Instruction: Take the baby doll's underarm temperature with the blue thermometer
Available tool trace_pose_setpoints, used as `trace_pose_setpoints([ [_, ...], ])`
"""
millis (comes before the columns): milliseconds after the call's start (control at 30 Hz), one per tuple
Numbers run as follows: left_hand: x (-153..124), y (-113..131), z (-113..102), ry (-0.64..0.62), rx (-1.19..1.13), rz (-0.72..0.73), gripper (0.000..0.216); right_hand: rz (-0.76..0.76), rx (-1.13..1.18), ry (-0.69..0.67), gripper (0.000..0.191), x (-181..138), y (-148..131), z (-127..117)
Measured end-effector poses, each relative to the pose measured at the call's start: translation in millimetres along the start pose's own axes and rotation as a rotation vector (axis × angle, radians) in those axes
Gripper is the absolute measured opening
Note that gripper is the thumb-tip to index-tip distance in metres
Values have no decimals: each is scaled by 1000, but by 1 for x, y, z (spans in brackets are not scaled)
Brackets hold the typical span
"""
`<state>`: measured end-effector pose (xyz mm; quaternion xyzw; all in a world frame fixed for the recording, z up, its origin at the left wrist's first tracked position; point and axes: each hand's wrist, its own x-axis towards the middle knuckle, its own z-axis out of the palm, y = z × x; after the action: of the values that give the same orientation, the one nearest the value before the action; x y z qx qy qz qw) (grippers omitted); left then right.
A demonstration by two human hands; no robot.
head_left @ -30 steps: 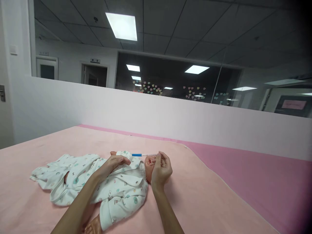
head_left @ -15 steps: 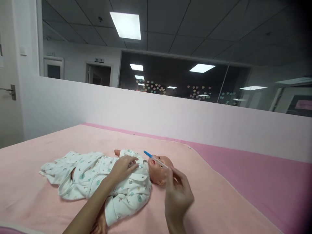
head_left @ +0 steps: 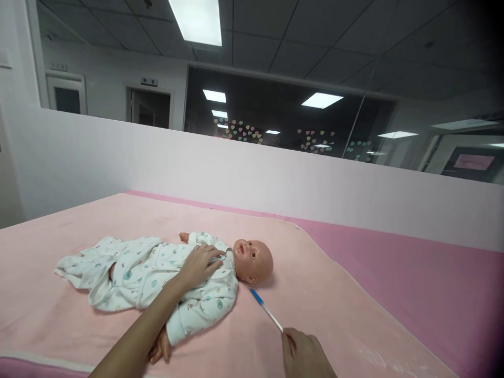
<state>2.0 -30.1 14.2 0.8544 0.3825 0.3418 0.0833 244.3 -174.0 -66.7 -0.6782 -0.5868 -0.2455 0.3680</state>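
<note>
A baby doll (head_left: 252, 261) in a white patterned romper (head_left: 147, 286) lies on its back, head to the right. My left hand (head_left: 201, 265) rests on the doll's chest just below the collar, its fingers loosely stretched out and thumb apart. Low on the right, my right hand (head_left: 307, 353) pinches the end of a thin white stick with a blue tip (head_left: 266, 308). The stick slants up and left, its blue end just below the doll's head, apart from it. What kind of stick it is I cannot tell.
A light pink sheet (head_left: 354, 315) covers the surface, with a darker pink layer (head_left: 413, 262) at the right. Behind stands a low white wall (head_left: 244, 173) with a window above it (head_left: 275, 105). One doll hand (head_left: 160, 346) sticks out near my left forearm.
My right hand has moved down and slightly right, carrying the stick from over the doll's face to below its head. My left hand stays on the chest. The view has shifted slightly.
</note>
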Motion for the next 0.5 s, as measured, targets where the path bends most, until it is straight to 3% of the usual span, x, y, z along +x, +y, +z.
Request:
trace_pose_setpoints([
  [133,0,-1,0,-9,-51,-45,28,-136,19,7,24,35,-44,10],
  [300,0,-8,4,44,-193,-46,21,-290,330,-251,30,91,-118,37],
  [400,1,-15,8,67,-322,-56,24,-338,361,-251,30,109,-138,54],
  [500,3,-21,10,87,-426,-111,26,-308,441,-190,32,110,-140,65],
])
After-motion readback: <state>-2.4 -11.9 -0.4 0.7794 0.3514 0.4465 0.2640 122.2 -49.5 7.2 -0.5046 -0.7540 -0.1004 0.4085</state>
